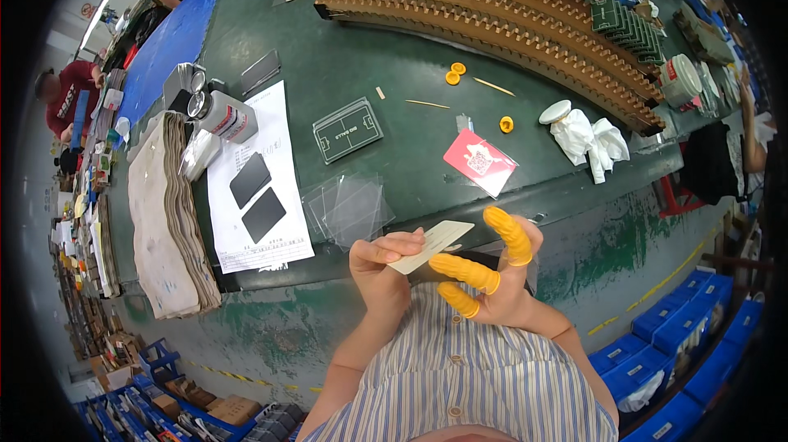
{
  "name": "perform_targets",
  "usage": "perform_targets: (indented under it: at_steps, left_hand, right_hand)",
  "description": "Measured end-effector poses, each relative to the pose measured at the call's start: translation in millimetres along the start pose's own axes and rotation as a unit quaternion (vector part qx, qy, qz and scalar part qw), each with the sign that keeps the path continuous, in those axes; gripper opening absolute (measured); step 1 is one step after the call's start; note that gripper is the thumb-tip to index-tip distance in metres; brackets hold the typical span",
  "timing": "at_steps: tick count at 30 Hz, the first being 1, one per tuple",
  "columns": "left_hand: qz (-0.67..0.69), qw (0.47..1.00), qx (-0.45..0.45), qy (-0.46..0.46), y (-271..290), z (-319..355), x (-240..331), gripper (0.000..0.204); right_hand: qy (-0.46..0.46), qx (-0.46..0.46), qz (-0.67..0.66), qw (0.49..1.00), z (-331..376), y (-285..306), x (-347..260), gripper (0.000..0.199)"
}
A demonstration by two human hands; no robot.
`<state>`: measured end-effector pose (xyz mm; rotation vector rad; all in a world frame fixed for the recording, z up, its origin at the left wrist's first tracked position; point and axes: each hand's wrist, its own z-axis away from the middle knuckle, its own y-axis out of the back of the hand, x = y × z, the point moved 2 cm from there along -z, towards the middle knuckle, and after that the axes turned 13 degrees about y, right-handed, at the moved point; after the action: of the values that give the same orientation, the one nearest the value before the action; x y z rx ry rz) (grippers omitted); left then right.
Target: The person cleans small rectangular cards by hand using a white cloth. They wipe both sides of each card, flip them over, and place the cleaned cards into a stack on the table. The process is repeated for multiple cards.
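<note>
A thin cream-coloured card (432,246) is pinched between the thumb and fingers of my left hand (382,265), tilted over the table's near edge. Close to the card's right side is my right hand (510,288), its fingers apart and several of them covered by yellow finger cots. Whether a right fingertip touches the card I cannot tell. Just beyond lie several clear plastic sleeves (349,208) and a pink card in a clear sleeve (480,160). A stack of dark green plates with white lines (348,132) rests farther back.
Brown slotted racks (492,23) span the far right. Loose yellow finger cots (452,78), wooden sticks (494,87) and a crumpled white cloth (587,138) lie around. At left are two black plates (263,215) on paper, a bottle (230,117) and stained cloths (156,220).
</note>
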<state>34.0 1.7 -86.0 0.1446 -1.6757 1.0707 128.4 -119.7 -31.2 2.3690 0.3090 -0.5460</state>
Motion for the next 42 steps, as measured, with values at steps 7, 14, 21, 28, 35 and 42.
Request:
perform_targets:
  at_steps: [7,14,21,28,35,42]
  left_hand:
    - [0.009,1.0,0.002,-0.003,-0.4,0.8,0.1,0.023]
    - [0.034,0.999,0.002,-0.015,0.9,0.7,-0.7,0.023]
    - [0.001,1.0,-0.009,-0.004,0.0,0.4,0.3,0.025]
    - [0.046,0.999,0.01,0.004,1.8,-1.3,-1.7,0.023]
    - [0.045,0.999,0.011,0.001,3.3,-1.6,-2.8,0.023]
    - [0.047,0.999,0.01,0.005,1.8,-2.4,-1.3,0.023]
  right_hand:
    - [-0.003,-0.01,0.026,1.0,-0.4,0.8,0.1,0.029]
    - [-0.019,0.011,0.025,0.999,2.7,3.9,3.2,0.031]
    - [-0.014,0.005,0.037,0.999,1.6,2.8,5.1,0.03]
    - [-0.017,0.018,0.027,0.999,1.2,1.1,7.0,0.03]
    - [-0.02,0.012,0.033,0.999,-0.5,0.6,6.2,0.029]
    - [-0.027,0.019,0.043,0.999,2.0,2.7,9.2,0.028]
